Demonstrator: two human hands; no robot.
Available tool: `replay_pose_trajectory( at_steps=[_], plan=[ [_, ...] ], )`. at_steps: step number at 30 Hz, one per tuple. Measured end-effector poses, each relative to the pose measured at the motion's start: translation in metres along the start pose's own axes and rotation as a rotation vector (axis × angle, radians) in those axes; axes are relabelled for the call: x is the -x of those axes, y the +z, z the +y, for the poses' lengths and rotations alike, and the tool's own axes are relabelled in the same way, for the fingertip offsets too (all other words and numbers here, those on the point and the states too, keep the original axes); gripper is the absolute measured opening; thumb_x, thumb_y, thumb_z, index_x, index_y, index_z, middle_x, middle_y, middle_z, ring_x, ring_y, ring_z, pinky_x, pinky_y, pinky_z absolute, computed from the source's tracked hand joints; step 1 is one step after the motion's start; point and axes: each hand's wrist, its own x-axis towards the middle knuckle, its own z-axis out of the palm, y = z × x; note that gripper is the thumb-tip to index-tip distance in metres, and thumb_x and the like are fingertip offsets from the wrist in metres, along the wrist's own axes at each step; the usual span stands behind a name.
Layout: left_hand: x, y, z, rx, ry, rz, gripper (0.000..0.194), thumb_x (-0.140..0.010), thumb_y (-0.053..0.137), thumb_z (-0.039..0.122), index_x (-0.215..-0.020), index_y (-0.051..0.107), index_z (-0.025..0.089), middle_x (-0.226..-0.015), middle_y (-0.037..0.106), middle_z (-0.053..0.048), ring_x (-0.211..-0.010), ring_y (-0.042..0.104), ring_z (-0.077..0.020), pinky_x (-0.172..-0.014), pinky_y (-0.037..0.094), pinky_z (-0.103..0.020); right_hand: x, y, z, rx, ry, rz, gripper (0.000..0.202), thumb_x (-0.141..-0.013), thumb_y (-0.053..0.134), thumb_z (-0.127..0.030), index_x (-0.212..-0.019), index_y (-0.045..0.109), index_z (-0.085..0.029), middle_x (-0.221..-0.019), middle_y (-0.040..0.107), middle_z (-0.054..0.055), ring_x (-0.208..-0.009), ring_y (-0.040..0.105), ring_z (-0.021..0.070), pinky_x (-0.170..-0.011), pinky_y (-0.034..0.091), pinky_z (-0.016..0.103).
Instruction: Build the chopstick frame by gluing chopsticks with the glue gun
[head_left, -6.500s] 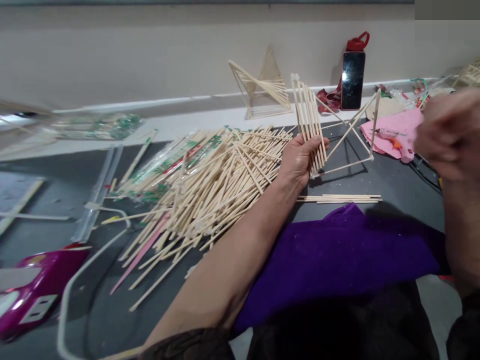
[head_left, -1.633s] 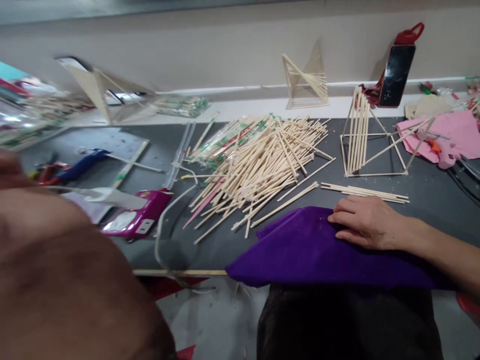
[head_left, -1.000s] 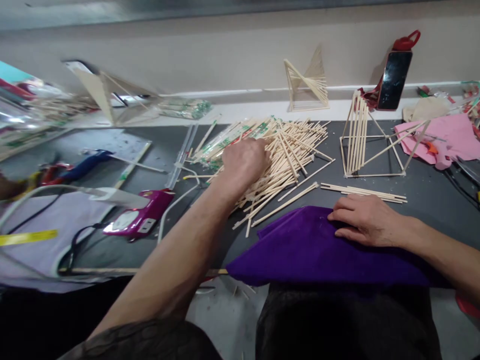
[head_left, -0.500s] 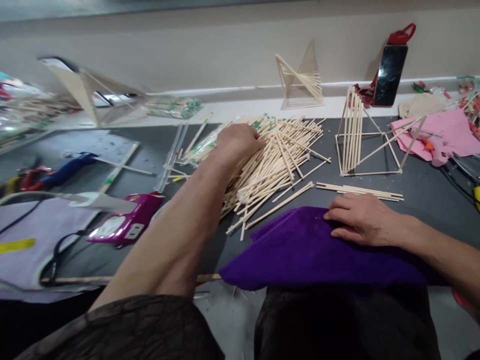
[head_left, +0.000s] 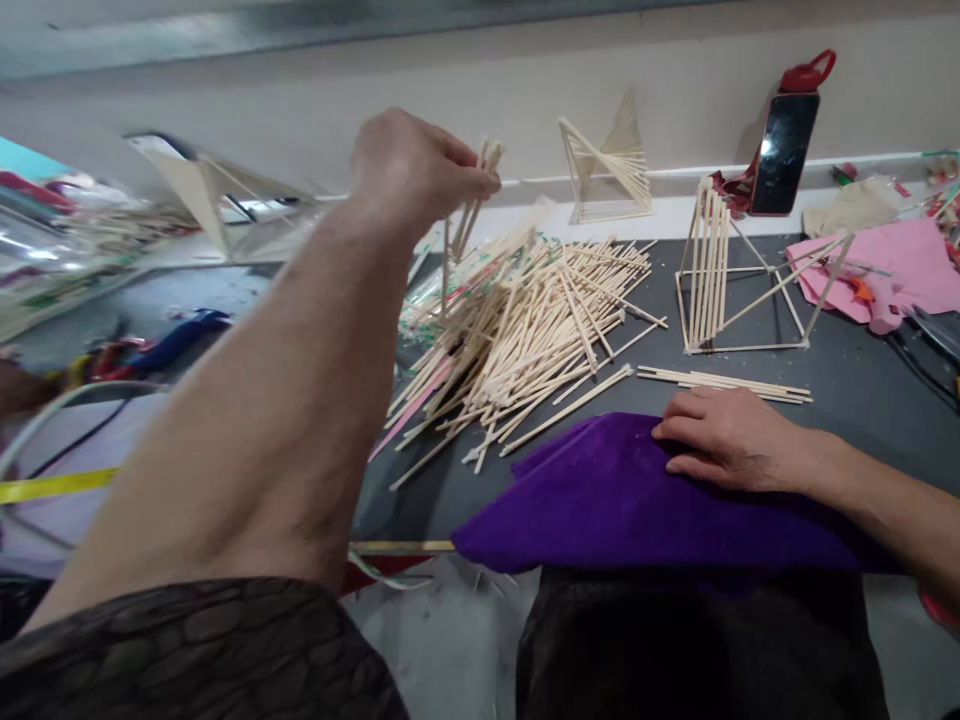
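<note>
Raised above the table, my left hand (head_left: 420,170) pinches a few thin wooden sticks (head_left: 469,222) that hang downward from the fingers. Below it spreads a large heap of wooden sticks (head_left: 547,310), some in clear plastic wrapping. My right hand (head_left: 724,435) lies flat on a purple cloth (head_left: 637,510) at the table's front edge, fingers loosely apart. Just beyond that hand is a small row of loose sticks (head_left: 727,383). Behind them stands a stick frame (head_left: 709,270) with a fan of parallel sticks on one side.
A twisted stick model (head_left: 607,165) stands on the white ledge against the wall. To its right a phone (head_left: 785,155) leans on a red-capped bottle (head_left: 806,72). Pink cloth (head_left: 900,265) holds a glue gun at far right. Blue-handled pliers (head_left: 180,335) lie left.
My left hand has risen up and left from the heap, now carrying a few sticks. Some sticks and plastic at the heap's left have shifted. My right hand stays on the cloth.
</note>
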Motion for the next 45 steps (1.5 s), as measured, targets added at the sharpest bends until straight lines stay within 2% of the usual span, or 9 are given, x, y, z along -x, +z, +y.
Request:
replay_pose_trajectory(
  at_steps=[4, 9, 13, 17, 22, 26, 29, 38, 45],
  plan=[
    [-0.014, 0.011, 0.000, 0.324, -0.029, 0.062, 0.029, -0.077, 0.063, 0.028, -0.103, 0.071, 0.018, -0.088, 0.072, 0.005, -0.065, 0.050, -0.0060, -0.062, 0.043, -0.021, 0.000, 0.000, 0.000, 0.009, 0.006, -0.001, 0.031, -0.096, 0.050, -0.037, -0.111, 0.067, -0.016, -0.106, 0.066, 0.009, -0.090, 0.061, 0.0223, -0.075, 0.049, 0.036],
    [-0.036, 0.009, -0.002, 0.649, 0.067, 0.328, 0.031, -0.080, 0.056, 0.013, -0.109, 0.064, 0.019, -0.087, 0.070, 0.008, -0.068, 0.056, -0.0066, -0.056, 0.044, -0.020, -0.001, 0.000, 0.000, 0.022, 0.009, -0.003, 0.030, -0.096, 0.051, -0.036, -0.111, 0.067, -0.017, -0.105, 0.066, 0.008, -0.088, 0.061, 0.0219, -0.073, 0.048, 0.036],
    [-0.040, 0.010, -0.003, 0.767, 0.016, 0.301, 0.035, -0.081, 0.054, 0.006, -0.114, 0.057, 0.018, -0.087, 0.068, 0.008, -0.071, 0.059, -0.0070, -0.060, 0.047, -0.021, 0.000, 0.001, 0.000, 0.016, 0.009, 0.007, 0.030, -0.095, 0.051, -0.037, -0.111, 0.067, -0.017, -0.105, 0.066, 0.008, -0.089, 0.061, 0.0225, -0.073, 0.049, 0.036],
    [-0.030, 0.025, -0.006, 0.801, -0.088, 0.273, 0.031, -0.081, 0.055, 0.000, -0.109, 0.057, 0.016, -0.080, 0.064, 0.007, -0.068, 0.059, -0.0064, -0.060, 0.047, -0.022, 0.000, 0.002, 0.001, 0.001, 0.010, 0.011, 0.031, -0.095, 0.051, -0.037, -0.112, 0.067, -0.016, -0.106, 0.066, 0.009, -0.090, 0.061, 0.0227, -0.075, 0.049, 0.036],
    [-0.022, 0.038, -0.018, 0.797, -0.085, 0.328, 0.027, -0.081, 0.057, -0.001, -0.104, 0.060, 0.013, -0.074, 0.060, 0.007, -0.065, 0.058, -0.0066, -0.063, 0.051, -0.027, 0.000, 0.000, 0.001, -0.017, 0.007, 0.011, 0.031, -0.096, 0.050, -0.037, -0.111, 0.067, -0.015, -0.106, 0.066, 0.010, -0.091, 0.061, 0.0226, -0.075, 0.049, 0.036],
    [-0.016, 0.033, -0.027, 0.806, -0.087, 0.331, 0.025, -0.084, 0.058, 0.004, -0.106, 0.061, 0.013, -0.079, 0.064, 0.006, -0.064, 0.057, -0.0062, -0.064, 0.052, -0.027, 0.001, 0.000, 0.002, -0.041, -0.002, 0.026, 0.032, -0.096, 0.050, -0.037, -0.111, 0.067, -0.015, -0.104, 0.066, 0.011, -0.091, 0.062, 0.0224, -0.076, 0.049, 0.036],
    [-0.007, 0.025, -0.029, 0.855, -0.078, 0.366, 0.022, -0.082, 0.059, 0.004, -0.103, 0.062, 0.012, -0.075, 0.063, 0.007, -0.060, 0.055, -0.0054, -0.052, 0.046, -0.020, 0.002, 0.001, 0.004, -0.053, -0.003, 0.050, 0.031, -0.096, 0.051, -0.038, -0.109, 0.068, -0.016, -0.103, 0.066, 0.011, -0.090, 0.062, 0.0225, -0.075, 0.050, 0.036],
    [0.034, 0.023, -0.024, 1.005, -0.039, 0.533, 0.019, -0.076, 0.059, -0.001, -0.089, 0.058, 0.012, -0.064, 0.059, 0.007, -0.055, 0.056, -0.0067, -0.040, 0.040, -0.015, -0.008, -0.009, 0.007, -0.238, 0.004, 0.384, 0.017, -0.094, 0.053, -0.026, -0.099, 0.067, -0.016, -0.084, 0.068, 0.005, -0.072, 0.062, 0.0128, -0.065, 0.047, 0.024],
    [0.065, 0.045, -0.007, 0.988, 0.122, 0.519, 0.016, -0.075, 0.062, 0.006, -0.090, 0.058, 0.011, -0.067, 0.061, 0.005, -0.054, 0.057, -0.0072, -0.044, 0.047, -0.017, -0.074, -0.031, 0.005, -0.001, 0.120, 0.603, 0.018, -0.090, 0.053, -0.019, -0.097, 0.068, -0.015, -0.088, 0.066, 0.008, -0.078, 0.059, 0.0175, -0.072, 0.045, 0.030]
  ],
)
